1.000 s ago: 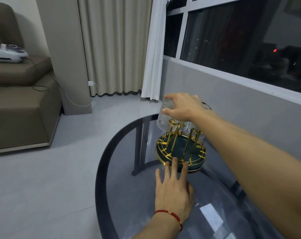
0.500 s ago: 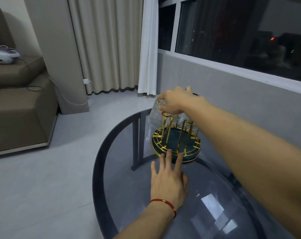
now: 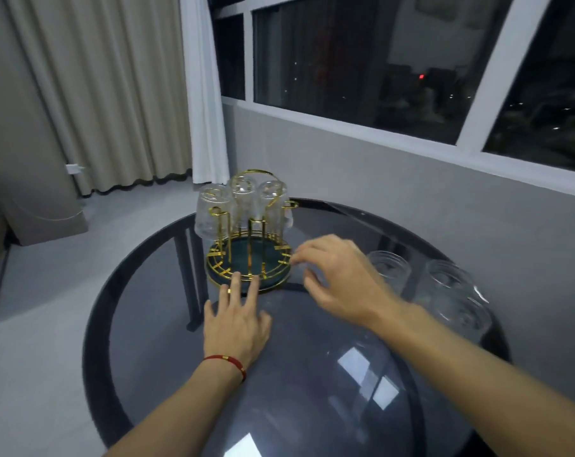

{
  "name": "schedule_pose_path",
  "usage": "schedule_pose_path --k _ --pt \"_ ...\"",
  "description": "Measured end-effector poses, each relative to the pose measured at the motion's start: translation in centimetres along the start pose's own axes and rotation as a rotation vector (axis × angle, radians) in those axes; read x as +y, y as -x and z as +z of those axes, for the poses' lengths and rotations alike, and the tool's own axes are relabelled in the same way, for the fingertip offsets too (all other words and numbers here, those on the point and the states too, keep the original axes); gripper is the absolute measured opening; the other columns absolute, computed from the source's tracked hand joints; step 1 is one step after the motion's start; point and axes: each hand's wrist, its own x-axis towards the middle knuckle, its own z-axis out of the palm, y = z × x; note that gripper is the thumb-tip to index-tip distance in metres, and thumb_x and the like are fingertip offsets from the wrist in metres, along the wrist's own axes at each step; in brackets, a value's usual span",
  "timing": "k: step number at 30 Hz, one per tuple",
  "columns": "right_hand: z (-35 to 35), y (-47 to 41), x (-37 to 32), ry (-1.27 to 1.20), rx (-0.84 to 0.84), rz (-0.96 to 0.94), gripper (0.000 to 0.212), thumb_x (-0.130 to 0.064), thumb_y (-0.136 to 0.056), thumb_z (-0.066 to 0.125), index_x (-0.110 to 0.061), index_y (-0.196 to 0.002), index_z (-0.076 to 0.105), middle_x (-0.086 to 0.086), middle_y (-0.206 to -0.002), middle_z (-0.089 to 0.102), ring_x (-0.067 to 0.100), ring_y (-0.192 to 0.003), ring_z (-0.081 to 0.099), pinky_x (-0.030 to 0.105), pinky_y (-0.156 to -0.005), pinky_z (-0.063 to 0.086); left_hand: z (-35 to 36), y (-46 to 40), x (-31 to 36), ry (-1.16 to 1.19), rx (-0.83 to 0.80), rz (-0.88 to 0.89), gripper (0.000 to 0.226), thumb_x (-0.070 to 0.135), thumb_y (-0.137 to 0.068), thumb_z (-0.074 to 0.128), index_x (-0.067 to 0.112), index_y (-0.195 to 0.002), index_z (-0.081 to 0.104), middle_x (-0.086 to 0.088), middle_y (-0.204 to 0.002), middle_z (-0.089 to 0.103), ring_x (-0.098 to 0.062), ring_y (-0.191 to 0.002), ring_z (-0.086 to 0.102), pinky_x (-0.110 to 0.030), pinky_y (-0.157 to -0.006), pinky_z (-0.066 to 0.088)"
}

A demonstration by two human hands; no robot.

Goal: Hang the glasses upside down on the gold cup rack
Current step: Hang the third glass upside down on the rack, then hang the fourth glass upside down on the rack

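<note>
The right hand (image 3: 340,280) has let go of the glass (image 3: 213,211) it was lowering a moment ago; that glass now hangs upside down on the gold rack (image 3: 249,255) beside two others. The hand hovers empty, fingers loosely curled, near the rack's base. The left hand (image 3: 236,319) stays flat, fingers spread, on the surface (image 3: 312,390), fingertips touching the rack. More glasses (image 3: 444,291) stand at the right.

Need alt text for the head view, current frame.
Three clear glasses hang upside down on a gold cup rack on a dark glass table. The left hand rests flat before the rack; the empty right hand hovers beside it, more glasses farther right.
</note>
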Motion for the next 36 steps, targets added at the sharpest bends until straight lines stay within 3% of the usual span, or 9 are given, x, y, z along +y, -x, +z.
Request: schedule_pose_path --k 8,13,17,19,22,25,28,33,36 --pt "-1.0 10.9 2.9 -0.22 0.288 0.237 0.023 0.001 -0.085 0.064 -0.009 -0.098 0.08 0.001 -0.1 0.078 0.021 -0.097 0.072 0.044 -0.09 0.057 -2.2 1.2 4.5 0.216 0.001 0.045 0.072 0.037 -0.087 0.062 0.031 -0.153 0.037 -0.003 -0.163 0.033 -0.029 -0.151 0.021 -0.052 -0.12 0.025" --pt "-4.2 13.4 5.6 -0.033 0.604 0.517 0.03 -0.013 -0.081 0.066 -0.015 -0.11 0.075 0.003 -0.114 0.07 0.026 -0.109 0.064 0.045 -0.101 0.044 -3.4 3.4 8.5 0.514 -0.072 0.152 0.067 0.021 -0.083 0.069 0.021 -0.147 0.049 -0.006 -0.152 0.05 -0.024 -0.143 0.037 -0.045 -0.119 0.031" --pt "-4.1 16.0 7.9 -0.281 0.373 1.031 0.091 -0.052 -0.08 0.075 -0.017 -0.154 0.036 0.009 -0.149 0.049 0.028 -0.133 0.05 0.046 -0.111 0.042 -3.4 5.5 10.6 0.651 -0.11 0.13 0.063 0.018 -0.084 0.069 0.02 -0.145 0.052 -0.003 -0.148 0.055 -0.021 -0.139 0.045 -0.037 -0.115 0.035" --pt "-3.9 17.1 9.0 -0.505 0.207 1.119 0.096 -0.067 -0.076 0.075 -0.022 -0.153 0.039 0.001 -0.145 0.058 0.018 -0.12 0.059 0.038 -0.099 0.048 -3.3 6.6 11.3 0.675 -0.144 0.123 0.063 0.018 -0.084 0.068 0.022 -0.144 0.052 -0.003 -0.147 0.056 -0.021 -0.139 0.046 -0.035 -0.113 0.036" --pt "-3.4 18.1 10.3 -0.581 0.093 1.038 0.085 -0.067 -0.07 0.083 -0.032 -0.14 0.05 -0.021 -0.12 0.064 0.002 -0.102 0.062 0.024 -0.083 0.045 -3.2 7.6 11.7 0.678 -0.169 0.129 0.062 0.019 -0.084 0.068 0.024 -0.144 0.052 -0.003 -0.145 0.057 -0.021 -0.136 0.049 -0.038 -0.113 0.039" --pt "-2.9 18.2 10.8 -0.502 0.065 0.995 0.077 -0.056 -0.071 0.089 -0.033 -0.134 0.05 -0.017 -0.118 0.062 0.006 -0.105 0.063 0.022 -0.083 0.044 -3.6 8.1 11.7 0.674 -0.156 0.156 0.058 0.019 -0.085 0.068 0.024 -0.141 0.054 0.0 -0.141 0.06 -0.018 -0.131 0.052 -0.04 -0.112 0.042" --pt "-3.4 17.9 10.2 -0.439 -0.003 0.971 0.077 -0.064 -0.063 0.086 -0.034 -0.123 0.049 -0.013 -0.117 0.064 0.001 -0.095 0.063 0.021 -0.072 0.047 -4.0 8.1 11.7 0.731 -0.164 0.198 0.056 0.022 -0.087 0.07 0.028 -0.14 0.055 0.004 -0.137 0.061 -0.012 -0.121 0.058 -0.038 -0.104 0.049" --pt "-4.2 16.9 7.4 -0.262 -0.027 0.737 0.071 -0.068 -0.058 0.079 -0.039 -0.116 0.05 -0.013 -0.119 0.062 0.011 -0.107 0.062 0.033 -0.087 0.053 -4.5 8.1 11.8 0.876 -0.245 0.232 0.063 0.054 -0.076 0.075 0.047 -0.134 0.052 0.021 -0.126 0.058 0.007 -0.096 0.066 -0.015 -0.078 0.052" --pt "-4.4 15.6 6.0 -0.406 -0.024 0.627 0.07 -0.06 -0.063 0.085 -0.042 -0.122 0.052 -0.014 -0.128 0.062 0.006 -0.116 0.061 0.028 -0.092 0.053 -4.8 7.7 11.9 1.052 -0.298 0.183 0.09 0.071 -0.064 0.077 0.044 -0.142 0.043 0.019 -0.13 0.057 0.003 -0.103 0.066 -0.027 -0.085 0.06"
